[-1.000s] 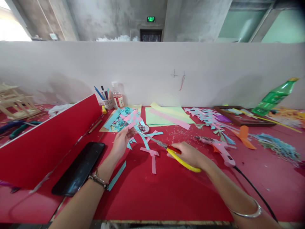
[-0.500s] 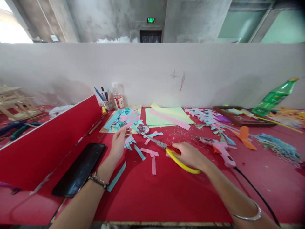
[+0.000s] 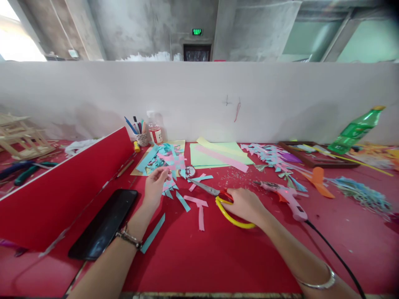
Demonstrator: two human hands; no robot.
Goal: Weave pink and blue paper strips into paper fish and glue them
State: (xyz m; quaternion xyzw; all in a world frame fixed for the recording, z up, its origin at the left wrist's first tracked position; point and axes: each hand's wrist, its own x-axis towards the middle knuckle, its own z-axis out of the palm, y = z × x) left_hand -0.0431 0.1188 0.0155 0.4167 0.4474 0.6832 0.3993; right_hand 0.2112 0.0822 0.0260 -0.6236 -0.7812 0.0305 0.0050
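My left hand (image 3: 156, 182) pinches a woven strip of pink and light-blue paper (image 3: 176, 162) between thumb and fingers. The strip extends to the right from the fingertips, above a heap of cut paper pieces. My right hand (image 3: 246, 203) grips a pair of scissors (image 3: 202, 185) with a red and a yellow handle. Their blades point left, toward the strip, and the tips lie just below its right end; I cannot tell whether they touch it. Loose pink strips (image 3: 201, 216) and a blue strip (image 3: 183, 201) lie between my hands on the red tabletop (image 3: 218, 261).
A black phone (image 3: 104, 222) and an upright red board (image 3: 77, 187) stand to the left. At the back are a pen cup (image 3: 141, 138), a bottle (image 3: 155, 129) and pale green sheets (image 3: 218, 153). On the right lie a pink glue gun (image 3: 289, 197), its cord, and fringed paper (image 3: 264, 153).
The scissors have drawn slightly away from the strip, their tips lower and farther right. My left hand has turned the strip so more of its woven face shows. The camera view has tilted slightly up.
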